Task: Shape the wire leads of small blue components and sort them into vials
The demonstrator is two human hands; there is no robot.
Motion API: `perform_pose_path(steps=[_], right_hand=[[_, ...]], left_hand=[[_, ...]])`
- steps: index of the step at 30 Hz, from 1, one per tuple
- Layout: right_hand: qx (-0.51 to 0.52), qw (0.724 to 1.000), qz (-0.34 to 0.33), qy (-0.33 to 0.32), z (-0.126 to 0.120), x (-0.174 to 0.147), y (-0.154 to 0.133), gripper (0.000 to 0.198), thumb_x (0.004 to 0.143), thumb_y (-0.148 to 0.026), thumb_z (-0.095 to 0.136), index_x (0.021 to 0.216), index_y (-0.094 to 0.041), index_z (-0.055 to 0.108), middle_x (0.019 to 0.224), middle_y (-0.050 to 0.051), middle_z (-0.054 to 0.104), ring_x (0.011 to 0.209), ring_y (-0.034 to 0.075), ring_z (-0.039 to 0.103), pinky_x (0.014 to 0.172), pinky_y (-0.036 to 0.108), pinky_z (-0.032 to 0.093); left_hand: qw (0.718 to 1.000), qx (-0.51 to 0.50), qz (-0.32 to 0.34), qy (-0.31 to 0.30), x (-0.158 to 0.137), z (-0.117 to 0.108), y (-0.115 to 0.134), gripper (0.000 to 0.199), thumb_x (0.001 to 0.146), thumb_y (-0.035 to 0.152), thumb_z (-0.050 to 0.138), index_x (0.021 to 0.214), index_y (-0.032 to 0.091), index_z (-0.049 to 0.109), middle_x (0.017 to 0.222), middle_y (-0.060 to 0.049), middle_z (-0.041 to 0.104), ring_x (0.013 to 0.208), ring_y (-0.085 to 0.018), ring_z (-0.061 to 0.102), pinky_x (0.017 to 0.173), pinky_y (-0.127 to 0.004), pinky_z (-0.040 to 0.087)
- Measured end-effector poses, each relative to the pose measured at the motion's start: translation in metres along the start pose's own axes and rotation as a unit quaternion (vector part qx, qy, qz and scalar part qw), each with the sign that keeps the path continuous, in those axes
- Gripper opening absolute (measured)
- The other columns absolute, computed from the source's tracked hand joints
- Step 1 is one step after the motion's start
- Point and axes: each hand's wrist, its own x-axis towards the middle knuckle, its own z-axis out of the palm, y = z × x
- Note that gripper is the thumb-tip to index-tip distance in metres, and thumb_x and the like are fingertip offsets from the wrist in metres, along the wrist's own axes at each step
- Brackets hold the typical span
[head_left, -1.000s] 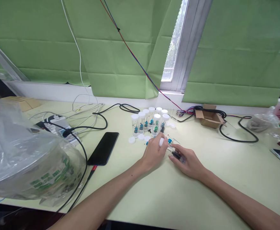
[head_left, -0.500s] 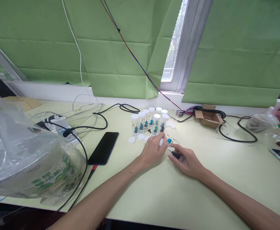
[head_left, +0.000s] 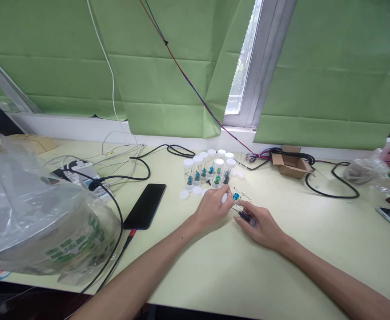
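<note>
My left hand [head_left: 214, 205] pinches a white cap [head_left: 224, 198] between thumb and fingers. Facing it, my right hand [head_left: 262, 226] is closed round a small clear tube [head_left: 253, 222] lying tilted, with black cylindrical parts [head_left: 244, 216] and thin metal leads inside. The two hands nearly meet; whether cap and tube touch is hidden by the left fingers. Just beyond them lie loose blue disc-shaped components [head_left: 236, 196] with wire leads. Behind stands a group of several upright capped tubes [head_left: 217, 174], holding blue, green or black components. Loose white caps [head_left: 184, 194] lie beside the group.
Left of my hands lies a black phone [head_left: 145, 206] with a cable plugged in. A large plastic-wrapped bundle [head_left: 61, 222] fills the left side. Cables and a power strip [head_left: 81, 174] are behind it. At the back right are a small open cardboard box [head_left: 292, 167] and black cable loops.
Both hands hold almost the same pose and place, with the cap and tube still in them. The view has shifted very slightly.
</note>
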Motion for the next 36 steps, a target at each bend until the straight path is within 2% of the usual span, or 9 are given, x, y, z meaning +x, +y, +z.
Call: perform_pose_path(steps=[12,22,26,32,36], right_hand=[[-0.003,1.0,0.007,0.0,0.0,0.001,0.0,0.036,0.091,-0.033,0.056,0.121,-0.014,0.058,0.068,-0.002,0.056,0.056,0.012,0.047,0.057,0.023,0.043],[-0.003,1.0,0.017,0.002,-0.001,0.0,-0.001,0.036,0.091,-0.034,0.056,0.121,-0.014,0.059,0.068,-0.001,0.058,0.056,0.012,0.047,0.057,0.023,0.043],[-0.004,1.0,0.022,0.003,-0.002,0.0,-0.001,0.035,0.091,-0.034,0.056,0.119,-0.014,0.06,0.067,-0.002,0.056,0.055,0.012,0.045,0.056,0.023,0.042],[0.002,1.0,0.016,-0.006,-0.002,0.001,-0.002,0.035,0.092,-0.032,0.055,0.123,-0.016,0.058,0.064,-0.004,0.05,0.054,0.011,0.04,0.055,0.022,0.039],[0.003,1.0,0.014,-0.007,-0.002,0.0,-0.004,0.036,0.092,-0.032,0.055,0.124,-0.017,0.057,0.064,-0.004,0.049,0.054,0.011,0.04,0.055,0.022,0.039]], left_hand=[[1.0,0.005,-0.02,-0.01,0.0,0.001,0.0,0.022,0.094,0.024,0.033,0.073,0.021,0.037,0.061,0.004,0.043,0.055,-0.012,0.037,0.058,-0.026,0.028],[0.995,-0.059,-0.07,0.043,-0.004,0.012,0.004,0.021,0.093,0.025,0.036,0.073,0.021,0.038,0.063,0.004,0.044,0.059,-0.013,0.039,0.06,-0.026,0.03],[0.99,-0.09,-0.094,0.044,-0.003,0.01,0.009,0.025,0.095,0.03,0.037,0.072,0.02,0.041,0.062,0.004,0.046,0.059,-0.012,0.039,0.059,-0.025,0.03],[0.977,-0.141,-0.158,0.004,-0.003,0.008,0.011,0.029,0.087,0.046,0.055,0.074,0.021,0.046,0.054,0.008,0.035,0.052,-0.011,0.033,0.052,-0.024,0.027],[0.973,-0.165,-0.158,0.021,-0.005,0.011,0.012,0.032,0.087,0.046,0.054,0.072,0.021,0.043,0.057,0.007,0.035,0.053,-0.01,0.032,0.052,-0.023,0.027]])
